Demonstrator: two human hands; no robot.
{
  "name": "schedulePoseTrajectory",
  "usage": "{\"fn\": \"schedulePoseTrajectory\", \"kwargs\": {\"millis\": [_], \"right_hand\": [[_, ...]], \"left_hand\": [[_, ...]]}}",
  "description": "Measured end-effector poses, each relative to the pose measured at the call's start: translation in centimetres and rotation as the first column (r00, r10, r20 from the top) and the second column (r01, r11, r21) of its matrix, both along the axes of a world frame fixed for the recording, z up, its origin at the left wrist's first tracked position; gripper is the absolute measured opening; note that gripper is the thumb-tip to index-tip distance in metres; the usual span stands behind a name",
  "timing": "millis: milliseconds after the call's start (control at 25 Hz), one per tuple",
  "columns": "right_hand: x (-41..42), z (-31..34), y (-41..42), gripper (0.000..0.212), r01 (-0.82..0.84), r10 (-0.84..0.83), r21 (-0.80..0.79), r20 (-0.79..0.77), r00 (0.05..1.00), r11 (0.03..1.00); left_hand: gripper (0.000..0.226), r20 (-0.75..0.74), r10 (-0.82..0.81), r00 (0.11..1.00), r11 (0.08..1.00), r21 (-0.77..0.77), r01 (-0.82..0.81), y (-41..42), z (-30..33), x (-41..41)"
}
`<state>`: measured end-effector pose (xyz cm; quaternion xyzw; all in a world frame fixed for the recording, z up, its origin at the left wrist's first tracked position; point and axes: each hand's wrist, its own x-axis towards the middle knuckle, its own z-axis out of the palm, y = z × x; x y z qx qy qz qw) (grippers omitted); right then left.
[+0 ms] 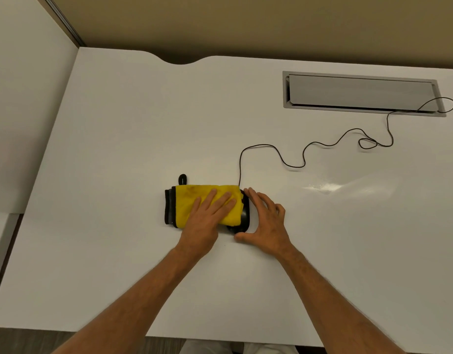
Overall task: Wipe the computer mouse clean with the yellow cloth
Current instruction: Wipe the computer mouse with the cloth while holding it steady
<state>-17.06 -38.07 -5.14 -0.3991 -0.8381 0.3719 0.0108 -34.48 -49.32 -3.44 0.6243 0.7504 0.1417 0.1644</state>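
A yellow cloth (192, 200) with black edging and a black loop lies folded on the white desk (118, 149). Its right end is draped over a black computer mouse (244, 217), of which only the right side shows. My left hand (207, 218) lies flat on the cloth, fingers spread, pressing it onto the mouse. My right hand (265, 221) cups the mouse's right side, with the thumb at its near end and the fingers at its far end.
The mouse's black cable (304, 154) snakes from the mouse back and right to a grey cable hatch (361, 94) set in the desk. A second white surface (21, 123) adjoins on the left. The desk's near edge runs just below my forearms.
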Motion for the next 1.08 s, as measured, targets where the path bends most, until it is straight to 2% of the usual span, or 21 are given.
{"fn": "schedulePoseTrajectory", "kwargs": {"millis": [160, 480, 600, 680, 760, 800, 880, 1000, 1080], "right_hand": [[-0.2, 0.0, 0.0, 0.121, -0.001, 0.001, 0.003, -0.001, 1.000, 1.000], [0.0, 0.2, -0.1, 0.122, 0.002, -0.003, -0.021, -0.013, 1.000, 1.000], [0.0, 0.0, -0.1, 0.123, 0.004, -0.004, -0.028, -0.004, 1.000, 1.000], [0.0, -0.1, -0.1, 0.122, 0.005, -0.005, -0.036, 0.001, 1.000, 0.999], [0.0, -0.2, -0.1, 0.122, 0.018, -0.018, -0.041, 0.002, 1.000, 0.999], [-0.1, -0.3, -0.1, 0.122, 0.021, -0.021, -0.041, 0.006, 1.000, 0.999], [-0.1, -0.4, -0.1, 0.122, 0.018, -0.018, -0.036, 0.004, 1.000, 0.999], [0.1, -0.3, -0.2, 0.122, 0.010, -0.010, -0.020, -0.014, 1.000, 1.000], [0.1, -0.3, -0.1, 0.123, 0.001, -0.001, -0.006, -0.005, 1.000, 1.000]], "left_hand": [[0.083, 0.012, -0.127, 0.992, 0.992, 0.029, 0.126, -0.9, -0.1, -1.1], [0.091, -0.046, 0.017, 0.999, 0.987, -0.159, -0.024, 2.3, -0.7, -0.9], [0.094, -0.072, 0.054, 0.996, 0.986, -0.154, -0.065, 3.5, -0.5, -1.3], [0.088, 0.118, 0.251, 0.961, 0.968, -0.060, -0.245, 3.9, 0.2, -1.2], [0.078, 0.380, 0.421, 0.824, 0.888, 0.011, -0.459, 4.4, 0.8, -1.3], [0.075, 0.429, 0.441, 0.788, 0.862, 0.041, -0.505, 4.5, 0.9, -1.4], [0.075, 0.396, 0.420, 0.817, 0.881, 0.038, -0.472, 4.3, 1.0, -1.2], [0.089, 0.216, 0.248, 0.944, 0.969, -0.053, -0.242, 2.6, 0.2, 0.0], [0.096, 0.095, 0.126, 0.987, 0.991, -0.059, -0.121, 1.3, -0.7, 0.6]]}}
